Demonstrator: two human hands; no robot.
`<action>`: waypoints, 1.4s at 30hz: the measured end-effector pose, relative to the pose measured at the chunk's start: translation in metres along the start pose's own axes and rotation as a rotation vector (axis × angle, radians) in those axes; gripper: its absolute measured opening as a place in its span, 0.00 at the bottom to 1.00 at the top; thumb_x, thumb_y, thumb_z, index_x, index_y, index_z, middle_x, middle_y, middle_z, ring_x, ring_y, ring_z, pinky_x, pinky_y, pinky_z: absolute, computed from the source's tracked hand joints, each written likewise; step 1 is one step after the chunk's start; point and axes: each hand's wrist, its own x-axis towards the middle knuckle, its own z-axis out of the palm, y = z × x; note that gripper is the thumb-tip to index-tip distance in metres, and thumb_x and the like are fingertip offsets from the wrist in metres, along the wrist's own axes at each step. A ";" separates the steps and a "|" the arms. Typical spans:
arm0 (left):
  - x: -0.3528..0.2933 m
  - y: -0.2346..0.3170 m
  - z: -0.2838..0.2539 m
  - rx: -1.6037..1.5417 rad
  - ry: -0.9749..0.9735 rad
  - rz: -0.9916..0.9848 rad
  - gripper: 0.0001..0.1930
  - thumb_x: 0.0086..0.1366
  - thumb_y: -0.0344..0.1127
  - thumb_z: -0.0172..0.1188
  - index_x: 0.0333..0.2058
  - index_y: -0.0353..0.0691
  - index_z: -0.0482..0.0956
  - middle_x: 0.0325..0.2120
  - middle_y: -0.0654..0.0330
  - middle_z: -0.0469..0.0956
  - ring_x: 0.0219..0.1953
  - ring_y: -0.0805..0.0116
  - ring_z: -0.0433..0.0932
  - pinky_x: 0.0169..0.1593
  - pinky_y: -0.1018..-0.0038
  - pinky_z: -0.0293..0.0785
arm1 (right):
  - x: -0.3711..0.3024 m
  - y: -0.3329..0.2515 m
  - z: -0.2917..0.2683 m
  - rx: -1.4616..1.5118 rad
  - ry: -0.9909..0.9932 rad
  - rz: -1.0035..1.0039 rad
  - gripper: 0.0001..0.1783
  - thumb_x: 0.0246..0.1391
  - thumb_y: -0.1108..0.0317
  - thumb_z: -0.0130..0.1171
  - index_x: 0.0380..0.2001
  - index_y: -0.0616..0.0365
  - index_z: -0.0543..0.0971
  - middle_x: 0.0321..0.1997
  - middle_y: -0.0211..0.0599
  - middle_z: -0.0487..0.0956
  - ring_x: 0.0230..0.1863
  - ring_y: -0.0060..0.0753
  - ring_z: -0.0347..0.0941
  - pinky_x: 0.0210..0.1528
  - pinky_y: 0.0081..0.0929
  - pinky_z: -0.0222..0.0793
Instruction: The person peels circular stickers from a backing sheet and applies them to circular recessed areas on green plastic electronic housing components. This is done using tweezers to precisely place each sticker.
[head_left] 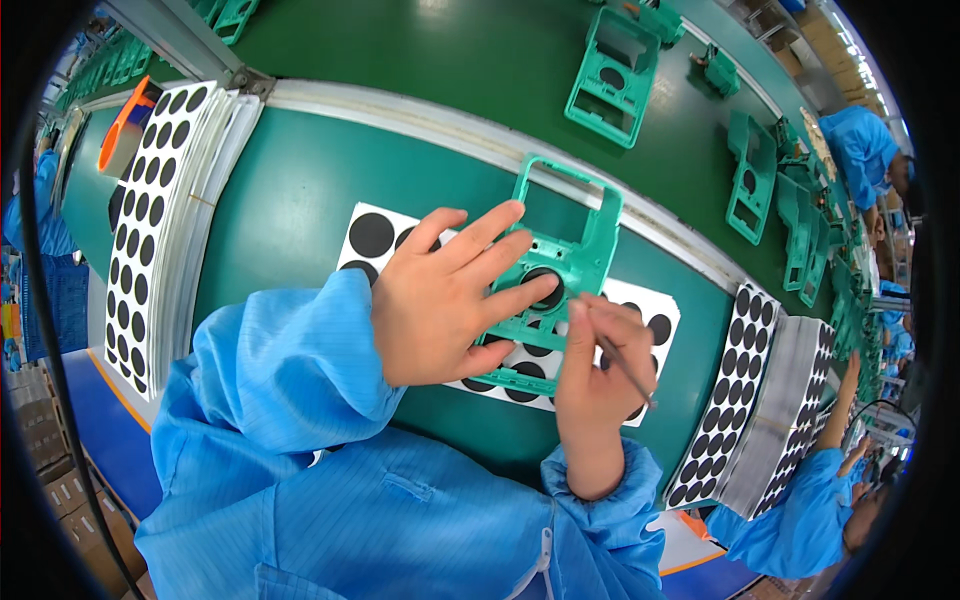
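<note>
Spread flat, the left hand (440, 305) lies on the green frame (582, 262), seemingly to steady it over the dotted sheet (641, 300) on the table (290, 220), one fingertip at the black disc (549, 301), while the right hand (605, 372) pinches a slim tool (633, 381).

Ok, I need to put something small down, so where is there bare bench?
Widest: the green bench between the left sheet stack and the dotted sheet under the green frame. A narrower strip runs between that sheet and the right-hand stacks. Crowded: the middle, where the left hand and the right hand are over the frame.
</note>
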 end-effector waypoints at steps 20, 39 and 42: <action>0.018 0.007 -0.031 0.392 -0.050 0.111 0.24 0.39 0.26 0.53 0.40 0.47 0.73 0.38 0.57 0.70 0.43 0.56 0.68 0.43 0.63 0.64 | 0.014 0.004 -0.066 0.409 0.254 0.243 0.09 0.46 0.77 0.54 0.29 0.62 0.64 0.31 0.46 0.74 0.26 0.21 0.72 0.28 0.12 0.70; 0.101 -0.141 -0.004 0.597 -0.074 -0.178 0.24 0.55 0.34 0.50 0.53 0.53 0.60 0.50 0.56 0.60 0.49 0.56 0.64 0.50 0.65 0.59 | 0.001 0.012 -0.045 0.606 0.069 0.423 0.07 0.46 0.76 0.56 0.26 0.63 0.67 0.23 0.31 0.72 0.22 0.14 0.67 0.22 0.11 0.62; 0.095 -0.085 -0.018 0.225 -0.073 -0.068 0.25 0.51 0.34 0.55 0.50 0.48 0.64 0.48 0.54 0.63 0.50 0.56 0.63 0.50 0.64 0.59 | 0.003 0.012 -0.051 0.555 0.095 0.474 0.07 0.45 0.77 0.57 0.26 0.60 0.68 0.23 0.30 0.72 0.22 0.13 0.66 0.22 0.10 0.61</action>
